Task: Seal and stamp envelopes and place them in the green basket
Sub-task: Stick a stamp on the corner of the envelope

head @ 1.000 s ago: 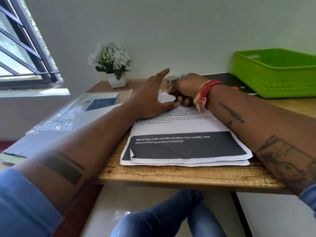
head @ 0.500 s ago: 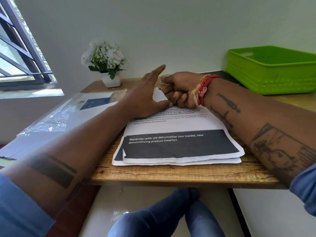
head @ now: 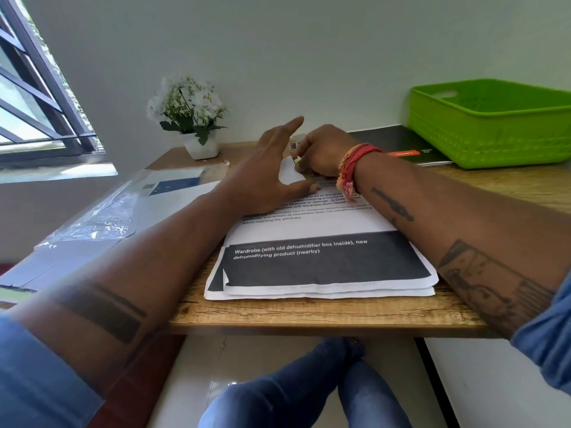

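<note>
With the left hand (head: pixel 262 177) flat, fingers spread, the right hand (head: pixel 321 152) curls on something small at the paper's (head: pixel 290 173) twelve o'clock edge and should press evenly.

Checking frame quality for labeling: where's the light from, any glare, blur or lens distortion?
Head view: daylight from the window at left; glare on the plastic sleeve; wide-angle bending at the edges; near sleeves soft, printed sheets readable; the right hand hides what its fingers work on.

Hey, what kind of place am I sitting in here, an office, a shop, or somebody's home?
Probably a home or small-office desk by a window: a wooden table against a plain wall, a stack of printed papers, a potted white flower plant and a green basket.
</note>
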Tool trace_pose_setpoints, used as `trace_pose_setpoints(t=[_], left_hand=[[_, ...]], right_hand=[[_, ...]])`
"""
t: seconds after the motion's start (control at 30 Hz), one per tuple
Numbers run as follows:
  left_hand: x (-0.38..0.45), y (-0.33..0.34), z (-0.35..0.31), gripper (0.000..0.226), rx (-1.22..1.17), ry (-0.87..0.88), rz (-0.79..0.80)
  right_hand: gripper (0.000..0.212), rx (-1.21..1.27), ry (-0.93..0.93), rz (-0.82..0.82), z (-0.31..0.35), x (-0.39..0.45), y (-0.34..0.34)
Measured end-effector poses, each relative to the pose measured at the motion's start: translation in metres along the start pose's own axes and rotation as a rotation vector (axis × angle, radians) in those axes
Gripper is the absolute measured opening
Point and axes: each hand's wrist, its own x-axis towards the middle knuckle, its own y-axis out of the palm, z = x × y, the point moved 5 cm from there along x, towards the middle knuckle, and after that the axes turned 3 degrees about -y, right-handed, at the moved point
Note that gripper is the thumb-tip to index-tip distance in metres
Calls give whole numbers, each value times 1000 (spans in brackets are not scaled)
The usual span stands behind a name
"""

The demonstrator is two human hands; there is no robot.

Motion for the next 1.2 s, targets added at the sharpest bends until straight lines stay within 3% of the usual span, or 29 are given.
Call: trace_pose_setpoints(t=[0.13, 0.23, 0.4, 0.6, 0.8, 0.93, 1.03, 1.2], left_hand=[[3, -2, 6, 48, 194, -65, -116], [6, 2, 15, 27, 213, -118, -37], [6, 6, 14, 29, 230, -72, 23], [5, 7, 12, 27, 205, -41, 12], [3, 2, -1, 16, 166, 45, -1], [-1, 0, -12, 24, 130, 58, 41], [-5, -3, -22, 12, 106, 118, 88], [-7, -4, -27, 38, 32, 127, 114]], right_hand=[[18, 107, 3, -77, -3, -4, -5], [14, 201, 40, -86, -10, -5, -8], [12, 367, 124, -12, -12, -7, -3], [6, 33, -26, 5, -8, -5, -5], [21, -64, -49, 65, -8, -4, -2], [3, -115, -61, 69, -7, -4, -3], [17, -153, -54, 64, -5, -5, -3], [20, -137, -54, 72, -5, -7, -4]])
